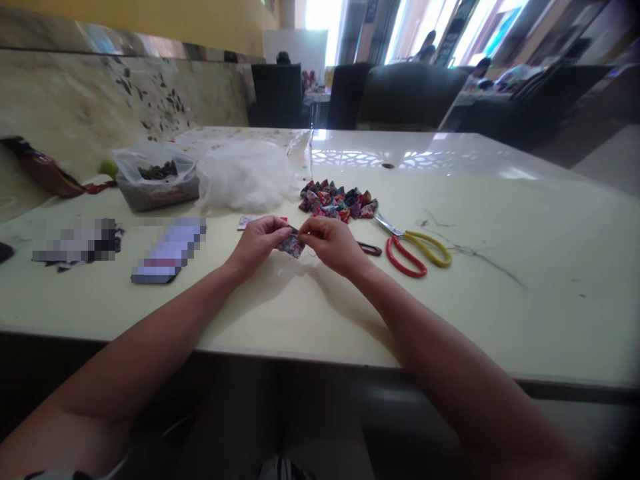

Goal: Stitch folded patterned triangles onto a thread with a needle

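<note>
Between my two hands, just above the table, is a small piece of patterned fabric [293, 247]. My left hand [261, 240] pinches it from the left. My right hand [333, 241] is closed in a pinch at its upper right edge; whether a needle is between those fingertips is too small to see. A pile of small folded fabric pieces [335, 200], red, blue and floral, lies just beyond my hands. Right of them rest scissors [407, 243] with one red and one yellow handle loop. A small dark thread snipper or clip [370, 249] lies by my right wrist.
A bag of white stuffing [245, 177] and a plastic-lined box [159, 187] with dark contents stand back left. A phone [170, 250] and a blurred-out stack [77, 241] lie left. Loose threads [475, 253] lie right on the pale table [500, 320]. People sit far behind chairs [415, 97].
</note>
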Motion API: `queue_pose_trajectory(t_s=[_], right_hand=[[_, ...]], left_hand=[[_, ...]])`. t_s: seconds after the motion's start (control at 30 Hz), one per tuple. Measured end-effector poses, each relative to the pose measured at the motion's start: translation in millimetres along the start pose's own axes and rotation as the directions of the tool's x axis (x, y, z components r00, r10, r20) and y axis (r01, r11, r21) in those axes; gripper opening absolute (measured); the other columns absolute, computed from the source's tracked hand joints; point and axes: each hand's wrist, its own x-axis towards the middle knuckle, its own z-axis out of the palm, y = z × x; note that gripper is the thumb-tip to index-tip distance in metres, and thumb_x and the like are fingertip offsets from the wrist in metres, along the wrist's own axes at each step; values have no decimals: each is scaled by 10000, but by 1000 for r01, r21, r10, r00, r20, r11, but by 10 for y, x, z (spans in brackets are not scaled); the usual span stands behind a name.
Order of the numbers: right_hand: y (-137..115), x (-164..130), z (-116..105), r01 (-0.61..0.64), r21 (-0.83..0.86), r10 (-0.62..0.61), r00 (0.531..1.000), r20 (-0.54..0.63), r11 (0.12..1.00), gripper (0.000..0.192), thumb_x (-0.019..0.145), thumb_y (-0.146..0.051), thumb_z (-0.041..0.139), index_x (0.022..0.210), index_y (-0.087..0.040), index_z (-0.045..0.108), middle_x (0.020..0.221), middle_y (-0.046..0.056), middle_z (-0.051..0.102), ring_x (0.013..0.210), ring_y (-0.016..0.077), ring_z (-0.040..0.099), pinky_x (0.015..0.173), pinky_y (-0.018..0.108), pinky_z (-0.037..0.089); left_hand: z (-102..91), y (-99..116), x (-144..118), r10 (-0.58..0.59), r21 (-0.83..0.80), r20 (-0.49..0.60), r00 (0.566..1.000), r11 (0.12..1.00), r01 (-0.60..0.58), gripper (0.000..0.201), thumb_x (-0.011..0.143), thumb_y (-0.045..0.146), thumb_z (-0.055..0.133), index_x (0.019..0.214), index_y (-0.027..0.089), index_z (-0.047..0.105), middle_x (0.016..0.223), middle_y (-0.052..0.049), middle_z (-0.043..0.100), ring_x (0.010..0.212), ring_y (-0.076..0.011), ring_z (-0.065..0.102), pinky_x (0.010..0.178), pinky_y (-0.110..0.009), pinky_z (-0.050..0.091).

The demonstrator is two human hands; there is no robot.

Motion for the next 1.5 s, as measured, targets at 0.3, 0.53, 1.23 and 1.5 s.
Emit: queue_pose_trajectory(t_s=[0.3, 0.53, 1.23, 1.5], right_hand=[[-15, -4, -4, -16, -46, 16, 1000, 12, 999, 141, 836, -125, 604, 715, -171, 661, 660, -9, 612, 654, 128, 495, 677, 276, 363], [-29, -5, -6, -43, -36, 43, 999, -5, 998, 144, 834, -122, 605, 702, -171, 636, 657, -5, 603, 657, 132, 500, 682, 284, 370], [-58, -15, -10, -16, -75, 15, 1000, -18, 997, 160, 823, -108, 582, 685, -177, 620, 656, -2, 613, 666, 139, 517, 694, 289, 383], [-53, -18, -5, -17, -72, 16, 1000, -15, 997, 169, 831, -99, 588, 685, -178, 620, 654, -3, 612, 665, 138, 515, 688, 287, 376]], left_hand=[[-20, -7, 0, 32, 23, -14, 999, 999, -32, 222, 720, 313, 837, 795, 146, 711, 745, -25, 701, 667, -135, 639, 653, -284, 536], [-13, 8, -11, 44, 32, -2, 999, 999, -44, 202, 731, 302, 822, 787, 151, 701, 730, -18, 693, 654, -130, 633, 650, -280, 534], [-11, 28, -16, 55, 51, 24, 998, 997, -56, 178, 748, 286, 812, 774, 154, 694, 740, -20, 686, 654, -128, 614, 651, -277, 519], [-8, 51, -25, 53, 55, 33, 998, 997, -55, 173, 750, 294, 802, 771, 158, 697, 727, -16, 671, 643, -123, 599, 635, -270, 505]])
